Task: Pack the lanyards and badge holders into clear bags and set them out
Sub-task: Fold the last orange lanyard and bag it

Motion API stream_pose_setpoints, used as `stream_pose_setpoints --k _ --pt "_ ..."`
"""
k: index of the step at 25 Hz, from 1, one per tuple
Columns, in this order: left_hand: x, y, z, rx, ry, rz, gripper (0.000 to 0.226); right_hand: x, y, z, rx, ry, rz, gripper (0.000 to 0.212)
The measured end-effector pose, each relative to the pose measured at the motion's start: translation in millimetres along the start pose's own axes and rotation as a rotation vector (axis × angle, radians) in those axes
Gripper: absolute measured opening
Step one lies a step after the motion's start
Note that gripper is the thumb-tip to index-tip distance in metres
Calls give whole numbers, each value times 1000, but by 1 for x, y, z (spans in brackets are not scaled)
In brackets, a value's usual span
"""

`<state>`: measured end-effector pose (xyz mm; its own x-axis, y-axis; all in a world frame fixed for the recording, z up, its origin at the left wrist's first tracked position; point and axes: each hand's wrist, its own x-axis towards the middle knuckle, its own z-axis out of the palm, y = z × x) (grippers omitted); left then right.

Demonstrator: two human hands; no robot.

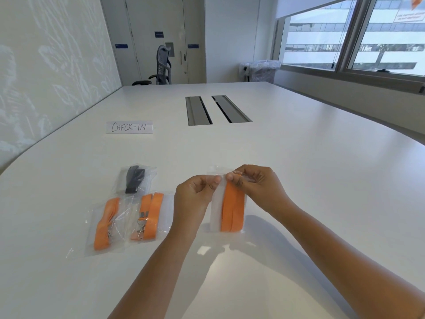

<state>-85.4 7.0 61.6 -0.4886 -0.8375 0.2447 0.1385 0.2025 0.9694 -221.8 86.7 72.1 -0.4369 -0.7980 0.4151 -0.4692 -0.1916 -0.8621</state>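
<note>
White conference table (299,180) fills the view, and the work sits close to its near edge. Nearest, both forearms reach in and meet above the tabletop. The left hand (195,192) and right hand (250,185) each pinch the top edge of a clear bag (227,203) held upright, thumbs and forefingers close together at its mouth, likely to press the seal closed. Inside hang a folded orange lanyard (232,210) and a pale badge holder (215,210). Just left, two packed orange bags (128,222) lie flat side by side, slightly overlapping, apparently laid out as finished sets. Beyond them lies a bag with a black lanyard (135,180). Farther off stands a handwritten CHECK-IN sign (129,127).
</note>
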Motion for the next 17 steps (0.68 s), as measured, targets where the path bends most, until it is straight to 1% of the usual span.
stream_pose_setpoints --k 2,4,6,9,11,14,16,17 --pt "0 -3 2 -8 47 -25 12 0 1 0 -59 -48 8 16" --pt "-1 -7 5 24 87 -40 14 0 3 0 -106 -82 31 19" --pt "-3 -9 8 51 108 -64 18 1 6 1 -167 -116 56 22" --pt "-4 -12 9 14 111 -115 17 -1 6 5 -229 -176 104 26" --pt "-2 -13 7 -21 117 -145 18 -1 6 8 -202 -183 147 24" --pt "0 -15 5 -62 112 -166 18 -1 6 11 -142 -130 216 22" --pt "0 -17 4 -41 92 -165 14 -2 6 12 -75 -107 315 26" --pt "1 -18 4 -32 78 -167 13 -2 5 13 -39 -112 378 25"
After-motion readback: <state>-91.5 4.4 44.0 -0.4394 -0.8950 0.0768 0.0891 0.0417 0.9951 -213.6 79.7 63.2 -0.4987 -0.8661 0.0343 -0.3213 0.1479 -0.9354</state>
